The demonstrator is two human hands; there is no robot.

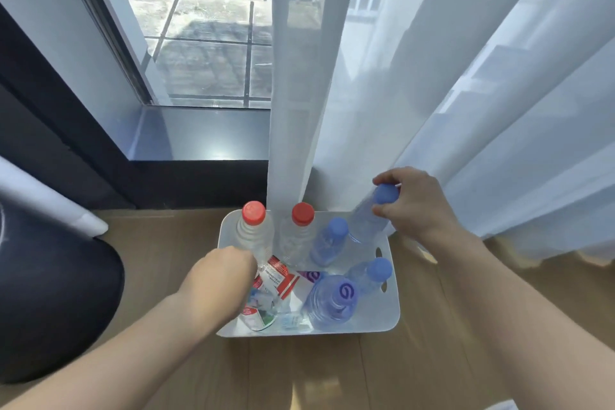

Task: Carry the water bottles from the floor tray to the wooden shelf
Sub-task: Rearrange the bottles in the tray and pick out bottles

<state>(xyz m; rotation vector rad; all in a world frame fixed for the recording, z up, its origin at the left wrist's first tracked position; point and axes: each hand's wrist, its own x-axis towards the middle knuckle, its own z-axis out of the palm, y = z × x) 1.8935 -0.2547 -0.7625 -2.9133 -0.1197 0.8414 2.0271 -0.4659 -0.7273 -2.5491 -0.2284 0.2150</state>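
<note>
A white plastic tray (382,316) stands on the wooden floor and holds several water bottles. My left hand (221,273) grips the body of a red-capped bottle (254,230) at the tray's left. A second red-capped bottle (301,230) stands beside it. My right hand (412,201) is closed around the neck of a blue-capped bottle (369,216) at the tray's far right corner, which tilts. Three more blue-capped bottles stand in the tray: one (327,241) in the back row, one (369,275) at the right, one (332,301) nearest me. The wooden shelf is out of view.
White sheer curtains (466,93) hang right behind the tray and touch its far edge. A glass door with a dark frame (186,176) is behind on the left. A dark rounded cushion (50,293) sits on the floor at the left.
</note>
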